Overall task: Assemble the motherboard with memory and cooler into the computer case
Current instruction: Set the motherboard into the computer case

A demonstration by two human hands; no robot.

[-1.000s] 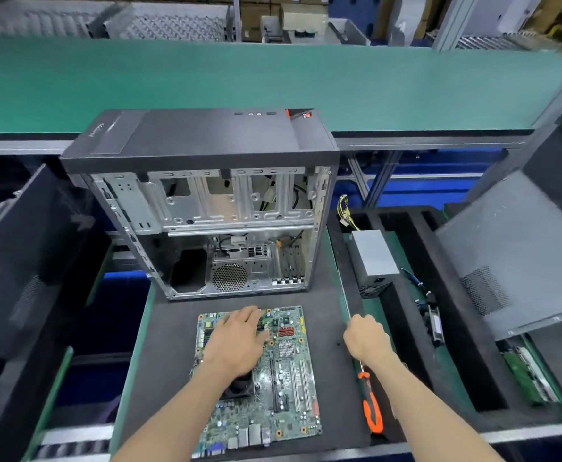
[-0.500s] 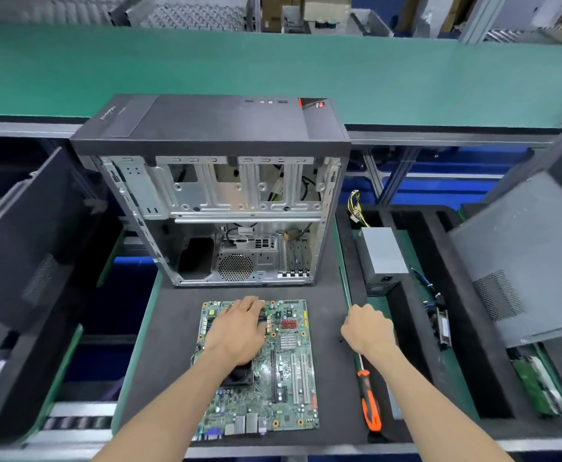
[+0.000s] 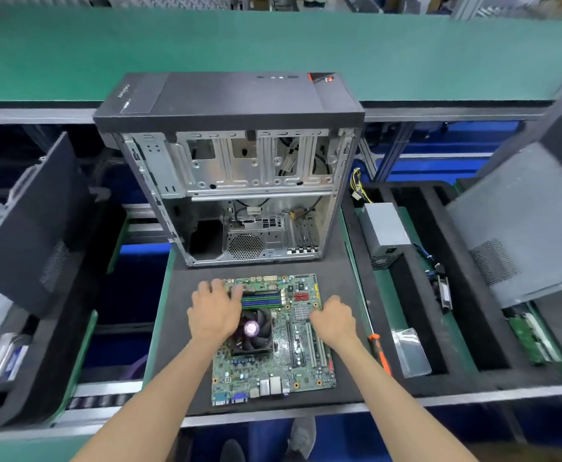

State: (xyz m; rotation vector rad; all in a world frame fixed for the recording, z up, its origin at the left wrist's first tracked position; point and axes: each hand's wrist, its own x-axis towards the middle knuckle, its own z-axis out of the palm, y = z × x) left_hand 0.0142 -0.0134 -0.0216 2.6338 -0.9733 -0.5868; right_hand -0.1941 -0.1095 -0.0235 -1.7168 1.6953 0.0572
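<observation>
Green motherboard (image 3: 273, 341) flat on a dark foam mat (image 3: 186, 361), lying between the two hands and under both of them. Black cooler fan (image 3: 252, 330) seated on it just right of the left wrist, blue memory sticks (image 3: 261, 300) in their slots just beyond the fan, right of the left fingers. Left hand (image 3: 214, 310) lying over the board's far left corner, fingers spread and bent down at the edge; hard to tell whether gripping or only resting. Right hand (image 3: 332, 316) over the board's right edge, fingers curled down onto it; underside of the grasp hidden, so a true hold cannot be told.

Just beyond both hands, open computer case (image 3: 239, 181) standing on the same mat, bare metal interior facing this way, apart from the board. Right of the right forearm, orange-handled screwdriver (image 3: 380, 353) lying on the mat's edge, untouched. Further right, clear plastic bag (image 3: 411, 353) and grey power supply (image 3: 384, 230) in a green-floored foam tray. Far right, grey side panel (image 3: 519, 221) propped at a tilt. Far left of the left hand, another dark panel (image 3: 33, 228) leaning.
</observation>
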